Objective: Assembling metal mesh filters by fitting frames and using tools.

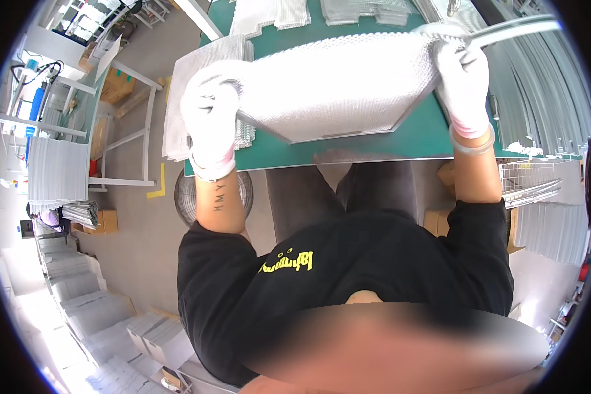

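Note:
A silvery metal mesh sheet (338, 85) is held up and tilted above the green tabletop (276, 148), its lower edge toward me. My left hand (210, 111), in a white glove, is closed on the sheet's left edge. The right edge is gripped near its upper corner by my white-gloved right hand (464, 82). A pale, narrow strip (515, 29) extends to the right from behind that hand; I cannot tell whether I hold it. Below my left hand, a stack of similar mesh sheets (175, 125) lies on the table's left side.
More mesh pieces (269, 14) lie at the table's far side. Long pale strips (532, 85) are stacked on the right, with a white wire basket (528, 180) below. A floor fan (186, 197) stands under the table's left edge. A white-framed bench (144, 148) is at the left.

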`<state>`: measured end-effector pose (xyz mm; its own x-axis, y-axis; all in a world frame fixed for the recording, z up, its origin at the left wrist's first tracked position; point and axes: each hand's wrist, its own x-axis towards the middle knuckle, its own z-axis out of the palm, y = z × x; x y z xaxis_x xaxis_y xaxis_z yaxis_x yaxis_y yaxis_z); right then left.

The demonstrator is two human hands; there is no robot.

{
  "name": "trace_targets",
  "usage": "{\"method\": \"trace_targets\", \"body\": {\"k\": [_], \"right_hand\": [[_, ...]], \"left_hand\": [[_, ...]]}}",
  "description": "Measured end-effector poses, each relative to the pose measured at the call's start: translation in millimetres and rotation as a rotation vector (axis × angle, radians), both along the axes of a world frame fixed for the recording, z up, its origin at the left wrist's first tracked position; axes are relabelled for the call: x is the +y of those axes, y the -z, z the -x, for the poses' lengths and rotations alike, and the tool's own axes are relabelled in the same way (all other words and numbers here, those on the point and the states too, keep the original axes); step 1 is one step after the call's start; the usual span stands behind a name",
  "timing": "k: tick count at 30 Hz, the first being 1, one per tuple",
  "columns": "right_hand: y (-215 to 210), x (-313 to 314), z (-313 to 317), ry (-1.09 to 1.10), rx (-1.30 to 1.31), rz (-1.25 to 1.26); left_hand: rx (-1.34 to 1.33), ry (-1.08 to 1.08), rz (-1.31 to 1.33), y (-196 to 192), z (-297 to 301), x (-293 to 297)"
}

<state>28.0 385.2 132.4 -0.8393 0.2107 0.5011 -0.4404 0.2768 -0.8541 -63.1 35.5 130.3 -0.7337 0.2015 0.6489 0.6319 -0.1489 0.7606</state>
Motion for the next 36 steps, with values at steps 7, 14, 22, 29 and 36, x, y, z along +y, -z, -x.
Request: {"method": "trace_targets", "body": {"k": [7,14,22,29,36], "right_hand": [[24,-16,-28,0.01,0.345,0.055],[20,-7,-69,-1.015,0.571,-0.255],[33,-28,-104,-0.66,0.589,-0.234],[50,-42,-101,-0.334,0.736,-0.041],[79,-50,-41,0.185,0.191,0.258]], "left_hand": [[0.028,0.308,-0.23,22,-44,25],[0.038,1.549,0.262,77,-16,30],[0.055,0.782,1.194,121,-12,57],[-0.295,0.883,1.034,81,5,44],[0.202,0.442,-0.229,21,-31,12]]}}
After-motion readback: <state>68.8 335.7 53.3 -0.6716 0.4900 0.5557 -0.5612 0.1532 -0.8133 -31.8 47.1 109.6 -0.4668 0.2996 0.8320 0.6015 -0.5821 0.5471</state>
